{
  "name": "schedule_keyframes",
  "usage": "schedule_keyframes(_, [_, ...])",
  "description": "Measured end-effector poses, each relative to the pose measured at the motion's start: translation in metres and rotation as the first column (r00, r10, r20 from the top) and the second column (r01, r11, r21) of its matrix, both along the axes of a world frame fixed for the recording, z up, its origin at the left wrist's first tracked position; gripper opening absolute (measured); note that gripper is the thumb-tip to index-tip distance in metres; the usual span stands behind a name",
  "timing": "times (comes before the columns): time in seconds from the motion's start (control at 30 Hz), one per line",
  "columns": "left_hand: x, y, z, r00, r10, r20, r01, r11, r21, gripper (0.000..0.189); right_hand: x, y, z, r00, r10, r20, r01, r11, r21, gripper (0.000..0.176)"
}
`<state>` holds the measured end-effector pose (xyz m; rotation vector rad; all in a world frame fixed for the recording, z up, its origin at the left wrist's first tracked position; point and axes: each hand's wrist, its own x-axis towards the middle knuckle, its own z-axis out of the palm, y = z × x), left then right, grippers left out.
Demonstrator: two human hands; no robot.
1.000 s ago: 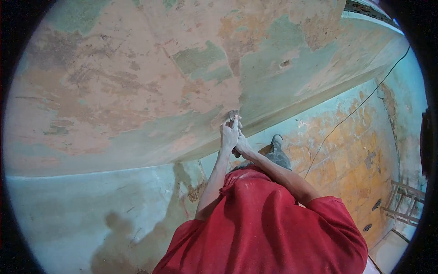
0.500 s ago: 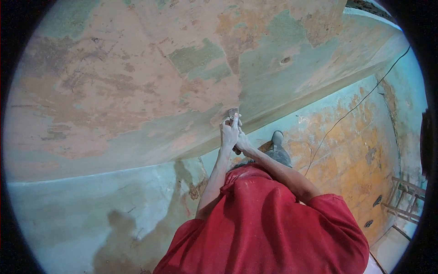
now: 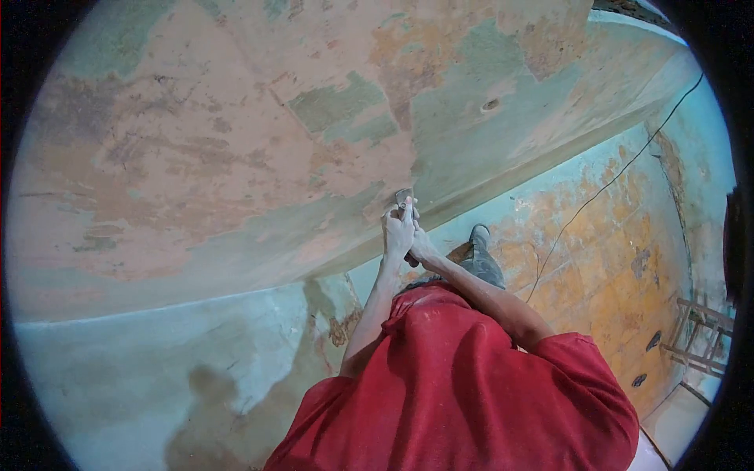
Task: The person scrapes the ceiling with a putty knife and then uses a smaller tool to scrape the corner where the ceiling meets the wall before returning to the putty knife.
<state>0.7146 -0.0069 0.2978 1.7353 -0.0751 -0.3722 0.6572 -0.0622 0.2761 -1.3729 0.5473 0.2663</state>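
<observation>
A small scraper with a flat metal blade lies against the patchy wall, near the edge where faded green paint meets bare pinkish plaster. My left hand, pale with dust, is closed on it, a finger stretched along the tool toward the blade. Just beside and below, my right hand wraps the handle, whose dark end shows under the hands. Most of the grip is hidden by my fingers.
Below the wall runs a dusty floor with orange patches, where my boot stands. A thin black cable crosses the right side. A wooden ladder-like frame and two dark sandals are at far right.
The view has shifted slightly. Both hands stay closed on the scraper, and its blade remains at nearly the same spot on the wall.
</observation>
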Motion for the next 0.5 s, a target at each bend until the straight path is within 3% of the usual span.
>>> schedule_keyframes(0.07, [0.0, 0.001, 0.011, 0.998, -0.053, 0.036, 0.049, 0.995, 0.085, 0.036, 0.0, 0.003, -0.016, 1.0, -0.024, -0.001, 0.024, 1.0, -0.018, 0.051])
schedule_keyframes(0.17, [-0.003, 0.001, 0.01, 1.0, -0.017, 0.014, 0.016, 0.999, 0.037, 0.037, 0.003, 0.007, -0.036, 0.995, -0.006, 0.097, -0.001, 0.998, 0.069, 0.058])
schedule_keyframes(0.23, [-0.001, -0.002, 0.009, 0.998, -0.03, 0.049, 0.028, 0.999, 0.029, 0.036, 0.004, 0.004, -0.04, 0.994, 0.047, 0.099, -0.029, 0.985, -0.168, 0.06])
schedule_keyframes(0.27, [0.002, -0.003, 0.008, 0.996, -0.04, 0.08, 0.039, 0.999, 0.021, 0.036, 0.009, 0.004, -0.043, 0.994, 0.045, 0.104, -0.027, 0.985, -0.171, 0.06])
schedule_keyframes(0.33, [0.003, -0.005, 0.015, 0.995, -0.046, 0.084, 0.042, 0.998, 0.052, 0.033, 0.01, 0.012, -0.055, 0.995, -0.008, 0.095, 0.015, 0.997, -0.079, 0.057])
schedule_keyframes(0.4, [0.001, -0.002, 0.019, 0.993, -0.058, 0.099, 0.05, 0.995, 0.088, 0.031, 0.002, 0.007, -0.026, 1.0, -0.011, 0.01, 0.011, 1.0, -0.023, 0.06])
schedule_keyframes(0.47, [-0.005, 0.0, 0.016, 0.995, 0.017, -0.102, -0.022, 0.999, -0.045, 0.032, 0.003, -0.001, -0.018, 0.997, -0.03, -0.071, 0.032, 0.999, 0.024, 0.063])
schedule_keyframes(0.5, [-0.004, -0.001, 0.013, 0.996, 0.004, -0.087, -0.005, 1.0, -0.009, 0.035, 0.006, -0.003, -0.017, 0.999, -0.015, -0.029, 0.014, 0.999, -0.04, 0.063])
